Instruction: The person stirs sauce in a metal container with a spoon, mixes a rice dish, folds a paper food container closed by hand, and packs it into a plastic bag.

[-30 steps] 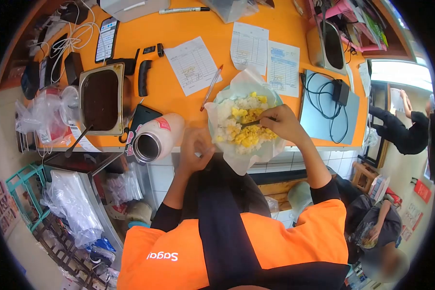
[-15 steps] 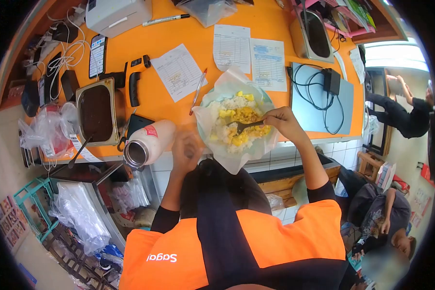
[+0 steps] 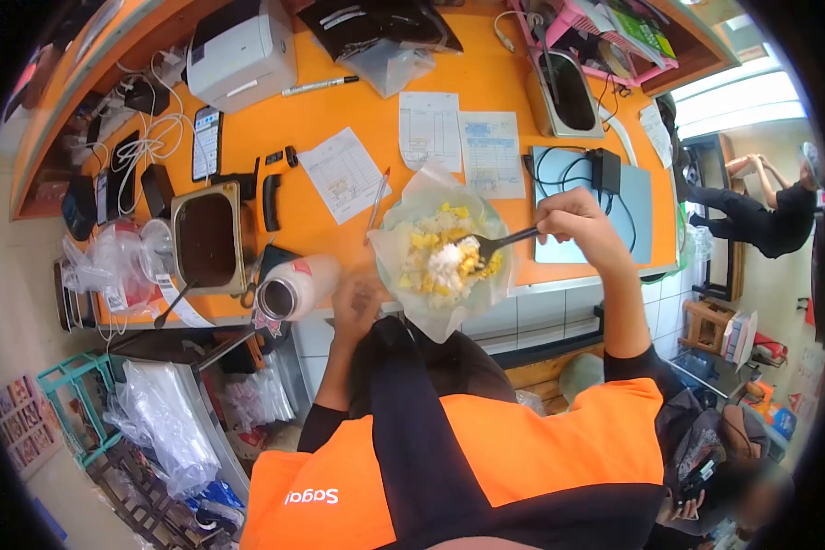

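My right hand (image 3: 573,225) is closed around the handle of a dark spoon (image 3: 500,243), whose head carries a heap of white rice. Beneath it, a pale bowl lined with paper (image 3: 396,246) holds rice and yellow pieces of food (image 3: 458,220). My left hand (image 3: 357,301) is at the table edge, between the bowl and a pinkish-white bottle (image 3: 312,278). Its fingers are blurred, so I cannot make out whether they hold anything. The bottle lies tilted with its dark open mouth towards me.
Papers (image 3: 344,174) and a pen (image 3: 379,197) lie beyond the bowl. A laptop (image 3: 628,220) with a black charger is at right. Metal containers (image 3: 246,225), a phone (image 3: 207,145) and a white printer (image 3: 243,55) stand left. Other people are at the far right.
My right hand has lifted the spoon a little and now carries rice on it. The head view has shifted, so the table items sit lower. My left hand stays near the bottle.
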`<state>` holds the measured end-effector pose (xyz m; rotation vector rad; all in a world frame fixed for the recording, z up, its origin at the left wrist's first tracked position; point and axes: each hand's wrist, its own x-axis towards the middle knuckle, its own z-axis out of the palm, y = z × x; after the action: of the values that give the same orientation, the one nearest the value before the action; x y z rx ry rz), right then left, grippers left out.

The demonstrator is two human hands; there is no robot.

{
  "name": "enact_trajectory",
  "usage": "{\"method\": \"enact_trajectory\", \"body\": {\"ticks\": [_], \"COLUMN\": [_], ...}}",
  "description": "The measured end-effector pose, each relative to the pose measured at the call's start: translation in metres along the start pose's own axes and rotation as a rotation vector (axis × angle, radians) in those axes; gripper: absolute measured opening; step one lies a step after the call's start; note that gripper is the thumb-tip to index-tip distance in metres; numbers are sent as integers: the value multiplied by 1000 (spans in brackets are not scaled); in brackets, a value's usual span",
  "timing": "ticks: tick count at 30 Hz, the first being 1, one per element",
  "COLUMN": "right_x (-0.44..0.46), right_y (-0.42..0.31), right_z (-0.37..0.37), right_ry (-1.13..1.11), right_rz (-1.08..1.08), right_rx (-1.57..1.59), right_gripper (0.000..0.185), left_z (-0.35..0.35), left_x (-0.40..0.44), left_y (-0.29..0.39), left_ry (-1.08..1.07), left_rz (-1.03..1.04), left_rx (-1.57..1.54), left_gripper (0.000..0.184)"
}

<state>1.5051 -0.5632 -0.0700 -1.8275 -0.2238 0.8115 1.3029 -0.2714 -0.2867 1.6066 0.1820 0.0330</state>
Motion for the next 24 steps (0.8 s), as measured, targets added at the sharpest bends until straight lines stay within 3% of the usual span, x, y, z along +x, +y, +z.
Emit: {"method": "enact_trajectory", "body": {"ticks": [5,7,8,9,11,13,21,24], "right_x": [-18,-24,-26,-28,-31,-34,-15,-5], "right_y": [-59,-81,-93,-105,-127,-147,-160,-164], "right_z": [-33,-42,-45,-47,-49,-48,-40,-49], "right_ry": [-74,-199,-185,-254,-314,-468,-733,-816], "right_rz": [-73,-156,-164,-209,-274,-324,-532,-485], "right_rx": [53,134,132,161,169,131,173,133], "right_gripper": [22,21,21,20,20,18,19,19], "left_z": [6,7,9,9,5,4,10,14], "left_x": [0,0,1,0,-3,-7,1,2], "left_y": [8,12,-8,5,-1,-4,3,13], "left_ry": [65,81,150,126,83,97,150,177], "left_rz": [-16,-8,179,148,-13,23,66,52], "left_rx": [-68,-28,115,184,6,18,135,168], "left_gripper": [17,16,16,15,14,14,12,11]}}
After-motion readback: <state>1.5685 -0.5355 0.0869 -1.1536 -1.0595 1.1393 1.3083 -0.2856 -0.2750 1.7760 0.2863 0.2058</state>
